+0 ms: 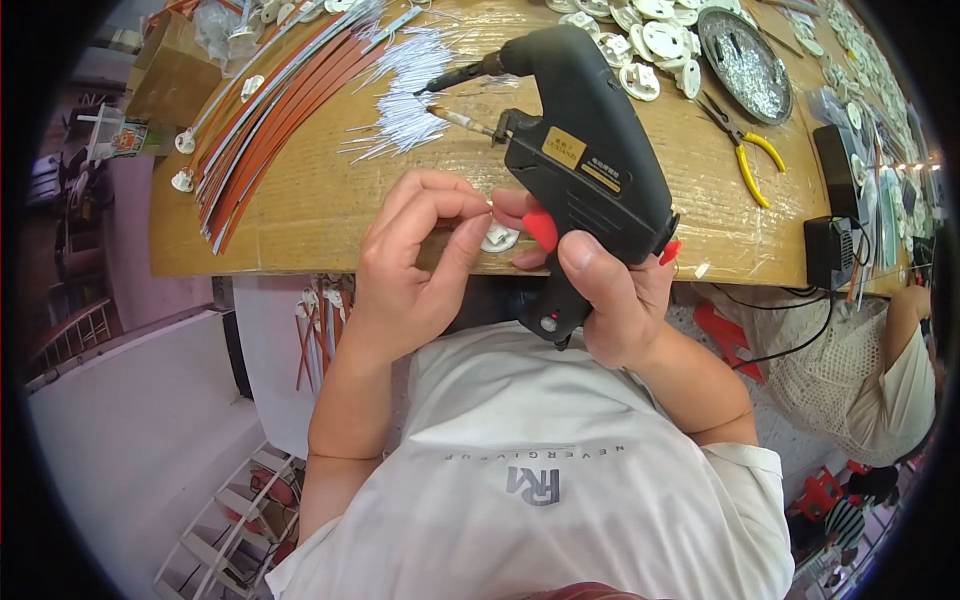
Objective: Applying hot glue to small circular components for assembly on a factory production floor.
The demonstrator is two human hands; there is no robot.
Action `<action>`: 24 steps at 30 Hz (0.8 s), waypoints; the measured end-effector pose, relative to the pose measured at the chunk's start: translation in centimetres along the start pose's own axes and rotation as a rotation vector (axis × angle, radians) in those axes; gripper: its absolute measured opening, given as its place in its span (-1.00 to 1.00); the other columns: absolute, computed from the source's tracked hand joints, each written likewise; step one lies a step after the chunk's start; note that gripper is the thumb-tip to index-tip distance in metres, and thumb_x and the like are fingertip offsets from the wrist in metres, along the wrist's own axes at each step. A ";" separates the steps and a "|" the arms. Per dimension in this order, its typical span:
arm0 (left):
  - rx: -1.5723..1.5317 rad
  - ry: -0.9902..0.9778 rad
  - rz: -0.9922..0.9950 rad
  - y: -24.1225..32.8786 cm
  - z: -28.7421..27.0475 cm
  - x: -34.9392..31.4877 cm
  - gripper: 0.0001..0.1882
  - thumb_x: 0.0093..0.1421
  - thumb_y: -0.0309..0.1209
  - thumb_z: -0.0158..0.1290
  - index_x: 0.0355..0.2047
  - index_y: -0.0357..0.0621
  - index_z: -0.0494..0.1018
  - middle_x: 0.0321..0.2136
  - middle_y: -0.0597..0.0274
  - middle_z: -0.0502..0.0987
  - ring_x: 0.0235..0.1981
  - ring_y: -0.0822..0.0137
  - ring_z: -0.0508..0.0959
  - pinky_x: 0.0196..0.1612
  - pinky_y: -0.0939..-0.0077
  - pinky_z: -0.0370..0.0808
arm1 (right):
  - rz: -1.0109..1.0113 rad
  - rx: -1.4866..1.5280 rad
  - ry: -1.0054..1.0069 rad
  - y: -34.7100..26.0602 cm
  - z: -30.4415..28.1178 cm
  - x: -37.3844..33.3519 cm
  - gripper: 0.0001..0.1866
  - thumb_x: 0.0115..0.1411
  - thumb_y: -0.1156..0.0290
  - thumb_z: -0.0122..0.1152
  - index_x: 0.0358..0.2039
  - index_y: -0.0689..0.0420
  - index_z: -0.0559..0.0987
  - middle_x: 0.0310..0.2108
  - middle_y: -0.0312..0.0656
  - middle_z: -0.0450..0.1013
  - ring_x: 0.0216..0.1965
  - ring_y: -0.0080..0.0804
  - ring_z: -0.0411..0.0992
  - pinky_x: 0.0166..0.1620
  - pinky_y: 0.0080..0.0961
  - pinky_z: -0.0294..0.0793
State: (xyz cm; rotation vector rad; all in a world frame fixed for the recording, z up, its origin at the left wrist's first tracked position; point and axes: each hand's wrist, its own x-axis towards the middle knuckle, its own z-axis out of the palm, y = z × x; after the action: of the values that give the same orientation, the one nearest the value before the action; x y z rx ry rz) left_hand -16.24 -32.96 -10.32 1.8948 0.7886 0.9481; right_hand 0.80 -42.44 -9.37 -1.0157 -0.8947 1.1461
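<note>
My right hand point(625, 300) is wrapped round the grip of a black soldering gun point(600, 165) with a red trigger. The gun's tip point(465, 121) points left above a pile of thin white wires point(415, 90). Thumb and forefinger of my left hand point(420, 250) are pinched together over a round white plastic part point(501, 240) at the table's near edge. What sits between them is too small to make out. The fingers of my right hand reach past the trigger close to that same part, which is half hidden by both hands.
A bundle of long red and white wires point(275, 125) lies on the left of the wooden table point(300, 240). Several round white parts point(660, 40), a dark metal dish point(706, 50) and yellow-handled pliers point(742, 160) are at the right. A person point(880, 380) sits at far right.
</note>
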 end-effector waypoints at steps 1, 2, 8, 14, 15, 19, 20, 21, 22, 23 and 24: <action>0.003 -0.001 -0.002 0.0 -0.1 -0.1 -0.92 0.17 -0.63 0.19 -0.31 -0.32 0.53 -0.29 0.09 0.55 -0.28 0.26 0.57 -0.19 0.45 0.51 | 0.029 -0.013 -0.003 -0.3 -0.1 0.0 -0.55 0.37 0.27 -0.05 0.10 0.36 0.48 0.12 0.18 0.47 0.12 -0.10 0.50 -0.01 -0.34 0.62; 0.004 -0.007 -0.009 0.1 -0.2 -0.1 -0.92 0.17 -0.63 0.19 -0.31 -0.32 0.53 -0.29 0.09 0.55 -0.28 0.26 0.57 -0.19 0.45 0.51 | 0.059 -0.026 -0.006 -0.6 -0.1 0.0 -0.55 0.37 0.28 -0.05 0.09 0.36 0.48 0.11 0.18 0.48 0.12 -0.09 0.50 -0.02 -0.33 0.63; 0.021 -0.149 -0.092 0.4 -1.2 0.8 -0.90 0.21 -0.70 0.15 -0.26 -0.36 0.54 -0.16 0.15 0.50 -0.18 0.48 0.53 -0.13 0.65 0.47 | 0.194 -0.108 0.195 -2.8 -2.1 -0.6 -0.54 0.23 0.27 0.12 -0.02 0.41 0.54 -0.05 0.06 0.54 -0.36 -0.21 0.60 -0.27 -0.31 0.68; 0.001 -0.146 -0.170 1.4 -0.7 1.9 -0.93 0.11 -0.66 0.19 -0.39 -0.31 0.54 -0.34 0.22 0.57 -0.34 0.48 0.55 -0.24 0.62 0.51 | 0.117 -0.013 0.242 -1.6 -4.2 -1.6 -0.59 0.22 0.33 0.12 -0.06 0.42 0.57 -0.05 0.09 0.53 -0.43 -0.24 0.56 -0.38 -0.37 0.64; 0.027 -0.142 -0.176 1.4 -0.6 1.9 -0.94 0.10 -0.66 0.18 -0.40 -0.31 0.54 -0.35 0.23 0.57 -0.35 0.49 0.54 -0.25 0.63 0.51 | 0.096 -0.042 0.224 -1.7 -4.1 -1.4 -0.60 0.22 0.35 0.11 -0.06 0.41 0.58 -0.05 0.09 0.53 -0.43 -0.24 0.56 -0.38 -0.38 0.64; 0.053 -0.113 -0.229 1.7 -0.2 1.8 -0.94 0.09 -0.66 0.18 -0.42 -0.31 0.53 -0.38 0.26 0.57 -0.37 0.52 0.53 -0.26 0.65 0.50 | -0.007 -0.045 0.106 -0.7 -4.6 -1.5 -0.64 0.24 0.40 0.09 -0.05 0.39 0.58 -0.03 0.11 0.52 -0.43 -0.22 0.56 -0.35 -0.37 0.64; 0.058 -0.117 -0.230 1.8 0.0 1.8 -0.94 0.09 -0.66 0.18 -0.42 -0.31 0.53 -0.38 0.26 0.57 -0.37 0.52 0.53 -0.26 0.65 0.50 | -0.007 -0.039 0.109 -0.7 -4.7 -1.5 -0.64 0.24 0.40 0.09 -0.05 0.39 0.58 -0.03 0.11 0.52 -0.43 -0.22 0.56 -0.35 -0.37 0.64; 0.067 -0.100 -0.239 1.9 0.1 1.7 -0.94 0.08 -0.66 0.18 -0.43 -0.31 0.53 -0.38 0.25 0.57 -0.38 0.52 0.53 -0.26 0.65 0.50 | -0.012 -0.028 0.108 -0.7 -4.7 -1.5 -0.64 0.25 0.41 0.08 -0.04 0.38 0.58 -0.02 0.11 0.52 -0.42 -0.22 0.56 -0.34 -0.37 0.63; 0.076 -0.081 -0.247 2.0 0.3 1.7 -0.94 0.08 -0.66 0.19 -0.43 -0.31 0.52 -0.38 0.25 0.57 -0.39 0.52 0.53 -0.27 0.65 0.50 | -0.017 -0.017 0.105 -0.7 -4.8 -1.5 -0.64 0.26 0.41 0.07 -0.03 0.38 0.58 0.00 0.12 0.51 -0.41 -0.22 0.56 -0.33 -0.37 0.63; 0.079 -0.084 -0.247 2.0 0.5 1.7 -0.94 0.08 -0.66 0.19 -0.43 -0.31 0.52 -0.38 0.25 0.57 -0.39 0.52 0.53 -0.27 0.65 0.50 | -0.017 -0.013 0.106 -0.7 -4.9 -1.6 -0.64 0.26 0.41 0.07 -0.03 0.38 0.58 0.00 0.12 0.51 -0.41 -0.22 0.56 -0.33 -0.37 0.63; 0.073 -0.057 -0.255 2.1 0.7 1.6 -0.94 0.08 -0.66 0.18 -0.43 -0.32 0.52 -0.39 0.24 0.57 -0.39 0.52 0.53 -0.27 0.64 0.51 | -0.011 -0.004 0.100 -0.8 -4.9 -1.7 -0.64 0.26 0.42 0.06 -0.02 0.38 0.57 0.00 0.12 0.51 -0.41 -0.22 0.56 -0.32 -0.37 0.62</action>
State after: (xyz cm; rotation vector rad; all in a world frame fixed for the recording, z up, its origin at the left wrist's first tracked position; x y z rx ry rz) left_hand -14.52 -32.87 -8.22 1.8214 1.0138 0.7132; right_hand 5.26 -45.03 -10.21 -1.0607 -0.8226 1.0752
